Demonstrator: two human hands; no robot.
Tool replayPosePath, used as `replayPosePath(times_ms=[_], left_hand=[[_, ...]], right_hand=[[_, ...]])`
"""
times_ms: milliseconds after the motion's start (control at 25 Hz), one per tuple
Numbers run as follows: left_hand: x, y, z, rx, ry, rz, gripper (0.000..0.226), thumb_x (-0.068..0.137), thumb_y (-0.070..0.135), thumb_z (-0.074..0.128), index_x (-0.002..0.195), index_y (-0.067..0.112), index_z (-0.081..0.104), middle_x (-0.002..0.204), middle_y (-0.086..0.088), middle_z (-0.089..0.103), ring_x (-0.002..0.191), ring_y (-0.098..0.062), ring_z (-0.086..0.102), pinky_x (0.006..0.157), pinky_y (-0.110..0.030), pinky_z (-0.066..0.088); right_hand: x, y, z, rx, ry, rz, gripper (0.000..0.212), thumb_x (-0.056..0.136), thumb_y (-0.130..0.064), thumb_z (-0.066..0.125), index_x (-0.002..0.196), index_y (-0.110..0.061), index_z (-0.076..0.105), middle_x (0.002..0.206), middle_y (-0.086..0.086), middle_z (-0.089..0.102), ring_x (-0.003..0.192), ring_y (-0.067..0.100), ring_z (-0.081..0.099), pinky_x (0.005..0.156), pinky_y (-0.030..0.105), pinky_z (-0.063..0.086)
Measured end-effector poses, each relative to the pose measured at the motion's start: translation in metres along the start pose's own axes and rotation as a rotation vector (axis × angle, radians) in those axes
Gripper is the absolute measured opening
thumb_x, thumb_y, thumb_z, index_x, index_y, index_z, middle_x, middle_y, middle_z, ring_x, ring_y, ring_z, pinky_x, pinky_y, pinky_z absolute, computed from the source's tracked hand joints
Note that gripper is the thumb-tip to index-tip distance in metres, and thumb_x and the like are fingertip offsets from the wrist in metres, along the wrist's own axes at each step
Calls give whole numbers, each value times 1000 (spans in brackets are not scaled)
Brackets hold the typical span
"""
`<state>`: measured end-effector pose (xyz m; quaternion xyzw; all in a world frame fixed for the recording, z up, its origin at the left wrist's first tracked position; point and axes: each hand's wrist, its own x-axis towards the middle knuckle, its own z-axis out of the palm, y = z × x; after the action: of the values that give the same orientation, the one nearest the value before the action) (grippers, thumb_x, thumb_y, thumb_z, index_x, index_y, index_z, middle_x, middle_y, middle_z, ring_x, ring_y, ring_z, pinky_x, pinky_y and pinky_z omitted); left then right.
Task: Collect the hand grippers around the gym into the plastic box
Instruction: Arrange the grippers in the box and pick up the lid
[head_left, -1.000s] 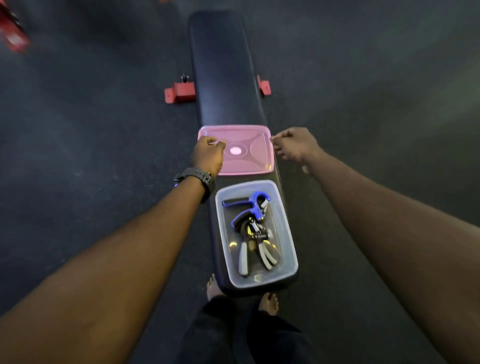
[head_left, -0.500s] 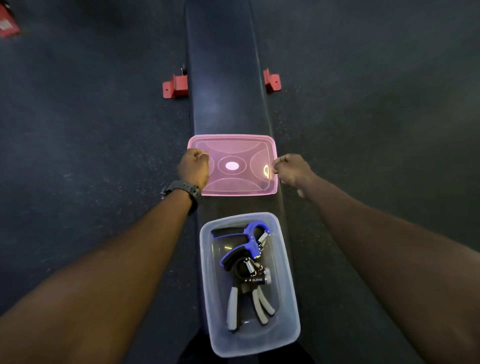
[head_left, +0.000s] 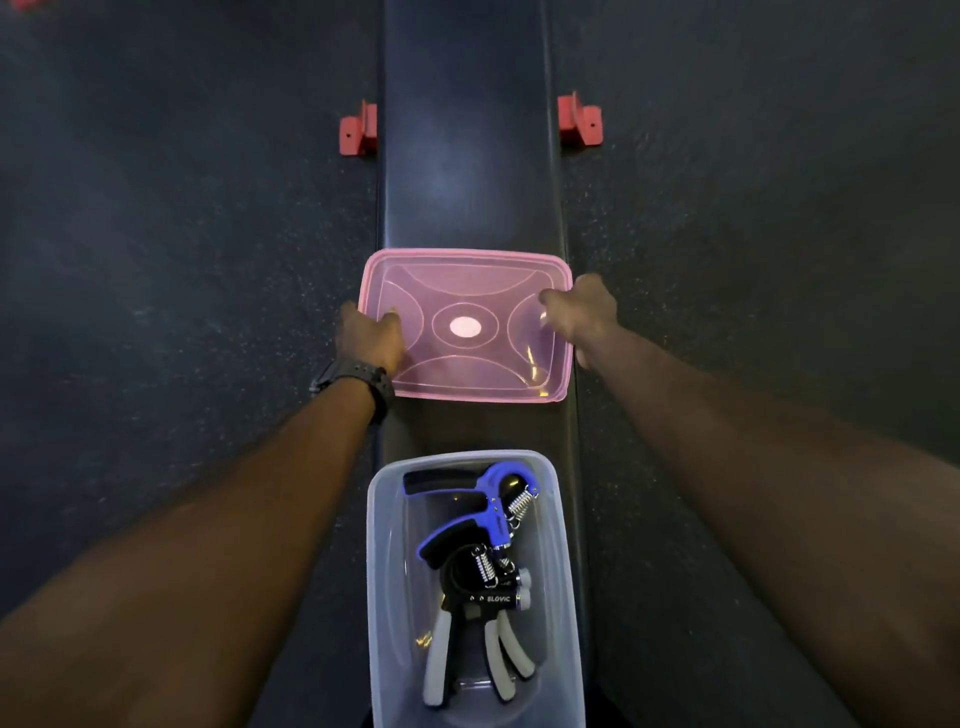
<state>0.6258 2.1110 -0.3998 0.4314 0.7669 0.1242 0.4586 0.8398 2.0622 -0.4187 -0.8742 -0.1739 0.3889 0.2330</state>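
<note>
A clear plastic box stands on the near end of a black padded bench. Inside it lie a blue and black hand gripper and grey-handled hand grippers, piled together. Just beyond the box lies its pink translucent lid. My left hand grips the lid's left edge, a dark watch on its wrist. My right hand grips the lid's right edge.
Two red bench feet stick out on either side of the bench farther off. Dark speckled rubber flooring surrounds the bench on both sides.
Both hands have closed onto the lid's side edges. The view has come closer, and the lid and box now sit nearer and lower in the frame.
</note>
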Motion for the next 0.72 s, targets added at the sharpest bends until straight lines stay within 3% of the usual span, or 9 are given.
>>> replayPosePath(times_ms=[200,320,440,520,560,640,720], left_hand=[[-17,24,-19,-119,-26,85,69,93,56,42,151,21,33,152,-13,43,133,-35,48,111,-50,39],[-17,35,-32,-333,-111,92,87,74,82,37,132,21,58,130,-11,64,114,-31,63,99,-50,51],[-46,57,-54,-541,-308,-25,116,52,101,40,130,18,59,130,-12,65,119,-28,63,102,-59,46],[-81,63,-72,-670,-471,-91,92,70,89,44,121,14,61,117,-14,71,108,-24,68,92,-60,48],[-90,58,-77,-705,-500,-136,81,77,78,50,124,13,58,120,-18,67,113,-30,64,92,-63,47],[-108,44,-87,-805,-571,-188,59,81,45,68,122,7,51,122,-21,56,120,-44,53,91,-61,50],[-121,21,-96,-809,-618,-158,34,80,7,60,113,-1,54,114,-24,59,115,-46,58,84,-49,56]], right_hand=[[-26,-23,-39,145,126,-245,29,95,-37,53,108,-15,69,105,1,72,97,21,67,90,44,56],[-62,-44,-73,205,139,-462,20,95,-36,56,100,-20,69,96,-5,71,89,12,67,85,38,58],[-120,-56,-101,106,60,-720,18,96,-32,58,102,-16,66,95,-6,68,82,3,62,75,24,54],[-162,-51,-108,-14,32,-894,17,95,-28,61,102,-13,65,94,-3,66,79,6,60,73,23,50],[-185,-43,-106,-78,33,-984,17,93,-27,63,100,-12,66,91,0,65,76,11,59,72,25,49],[-231,-26,-97,-215,-20,-1138,22,88,-30,67,100,-11,68,88,2,64,73,14,57,68,27,46],[-268,-11,-92,-279,-131,-1177,34,85,-43,69,104,-14,70,91,0,67,77,14,60,71,26,48]])
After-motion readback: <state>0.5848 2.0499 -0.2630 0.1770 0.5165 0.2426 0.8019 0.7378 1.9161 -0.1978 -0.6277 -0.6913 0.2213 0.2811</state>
